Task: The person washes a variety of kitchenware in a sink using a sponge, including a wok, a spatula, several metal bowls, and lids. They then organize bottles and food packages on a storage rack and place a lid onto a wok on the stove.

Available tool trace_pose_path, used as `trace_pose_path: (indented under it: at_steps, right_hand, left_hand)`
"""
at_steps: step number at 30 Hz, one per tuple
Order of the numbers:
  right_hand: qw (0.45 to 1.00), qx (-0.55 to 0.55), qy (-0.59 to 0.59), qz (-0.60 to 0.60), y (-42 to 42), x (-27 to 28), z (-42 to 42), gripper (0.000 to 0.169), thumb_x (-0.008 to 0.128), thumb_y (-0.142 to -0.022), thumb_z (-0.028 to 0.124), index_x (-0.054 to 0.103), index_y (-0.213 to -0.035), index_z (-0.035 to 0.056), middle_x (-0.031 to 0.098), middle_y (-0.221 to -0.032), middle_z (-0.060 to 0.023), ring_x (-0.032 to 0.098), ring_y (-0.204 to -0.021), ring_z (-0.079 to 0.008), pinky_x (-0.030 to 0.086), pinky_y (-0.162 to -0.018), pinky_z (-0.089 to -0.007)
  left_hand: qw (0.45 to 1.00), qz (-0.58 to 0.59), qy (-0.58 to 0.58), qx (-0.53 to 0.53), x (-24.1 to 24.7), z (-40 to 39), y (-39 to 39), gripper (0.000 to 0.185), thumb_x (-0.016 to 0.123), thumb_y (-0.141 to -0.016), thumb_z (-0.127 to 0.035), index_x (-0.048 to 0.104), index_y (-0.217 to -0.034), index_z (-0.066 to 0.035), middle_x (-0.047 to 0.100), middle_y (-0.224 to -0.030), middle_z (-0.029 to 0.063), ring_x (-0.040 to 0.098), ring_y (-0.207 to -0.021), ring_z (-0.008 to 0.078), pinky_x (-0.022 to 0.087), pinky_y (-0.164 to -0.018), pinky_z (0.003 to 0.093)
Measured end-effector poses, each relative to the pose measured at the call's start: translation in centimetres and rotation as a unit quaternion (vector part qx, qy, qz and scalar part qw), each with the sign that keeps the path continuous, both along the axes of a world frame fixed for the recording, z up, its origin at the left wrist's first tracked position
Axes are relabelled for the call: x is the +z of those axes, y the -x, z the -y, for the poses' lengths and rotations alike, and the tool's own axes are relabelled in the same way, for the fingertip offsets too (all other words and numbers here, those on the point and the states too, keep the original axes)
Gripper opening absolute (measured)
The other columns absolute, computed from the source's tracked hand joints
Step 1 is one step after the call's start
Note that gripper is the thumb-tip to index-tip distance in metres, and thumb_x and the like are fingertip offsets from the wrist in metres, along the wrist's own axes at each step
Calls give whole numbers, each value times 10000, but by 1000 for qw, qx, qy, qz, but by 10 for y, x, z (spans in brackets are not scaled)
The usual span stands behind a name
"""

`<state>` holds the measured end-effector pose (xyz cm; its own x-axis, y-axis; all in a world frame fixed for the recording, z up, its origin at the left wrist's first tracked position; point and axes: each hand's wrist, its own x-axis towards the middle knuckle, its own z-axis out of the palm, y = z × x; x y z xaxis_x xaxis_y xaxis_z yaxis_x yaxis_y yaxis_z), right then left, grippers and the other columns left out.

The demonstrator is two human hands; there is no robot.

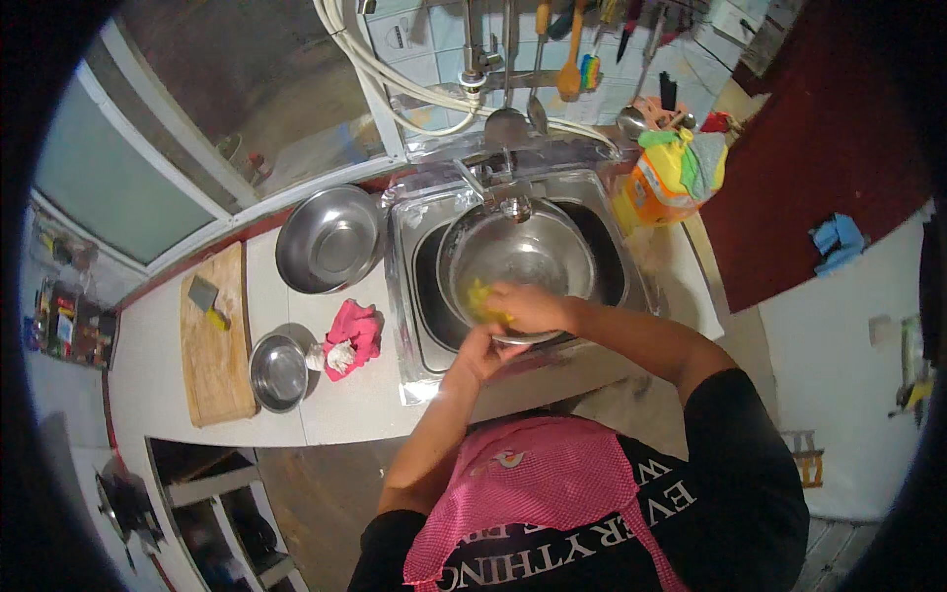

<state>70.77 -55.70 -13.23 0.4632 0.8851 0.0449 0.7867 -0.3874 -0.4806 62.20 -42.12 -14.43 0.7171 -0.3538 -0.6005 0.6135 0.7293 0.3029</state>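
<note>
A large stainless steel bowl (529,255) rests over the sink basin (440,337), under the faucet (516,207). My left hand (484,351) grips the bowl's near rim from outside, its fingers partly hidden by the rim. Inside the bowl at its near left side, my right hand (525,307) is closed on a blurred yellow-green scrubber or cloth (484,298), pressed to the wall. To the left on the counter are a second large steel bowl (331,240), a smaller steel bowl (279,374) and a pink cloth (355,333) with a white crumpled piece on it.
A wooden cutting board (217,340) holding a cleaver (203,294) lies at the far left of the counter. Right of the sink stands a yellow and orange container (658,185) with cloths on top. Utensils such as a wooden spoon (570,78) hang behind the faucet.
</note>
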Motion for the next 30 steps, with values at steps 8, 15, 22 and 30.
trace_pose_path:
  at_steps: [8, 15, 22, 30]
  right_hand:
    - [914, 135, 164, 346, -92, -19, -15, 192, 506, -738, 152, 603, -884, 75, 579, -965, -58, 500, -958, -246, 367, -836, -372]
    - [879, 119, 408, 218, -100, 5, 23, 254, 544, -746, 270, 617, -882, 68, 629, -898, -104, 586, -868, -275, 438, -749, -404]
    - [947, 135, 94, -277, -60, -13, 33, 452, 587, -702, 279, 512, -1121, 129, 567, -1019, -167, 533, -992, -295, 421, -809, -405]
    - [961, 190, -18, 199, -95, -41, -26, 271, 487, -785, 134, 511, -1049, 76, 532, -902, -118, 532, -848, -281, 440, -742, -381]
  left_hand:
    - [981, -71, 140, 112, -17, 50, 4, 522, 394, -689, -6, 314, -1195, 90, 378, -1222, 264, 423, -1089, 448, 478, -834, 490]
    - [978, -65, -35, 198, -10, 50, -14, 381, 384, -729, -7, 360, -1095, 97, 427, -1123, 240, 489, -996, 392, 498, -782, 517]
    - [983, -42, 57, 171, -30, 62, -20, 478, 390, -714, -10, 359, -1187, 45, 406, -1203, 232, 463, -1076, 368, 494, -831, 446]
    - [960, -84, 197, 183, 3, 79, -18, 597, 361, -700, 6, 208, -1275, 63, 290, -1273, 279, 346, -1119, 515, 520, -779, 454]
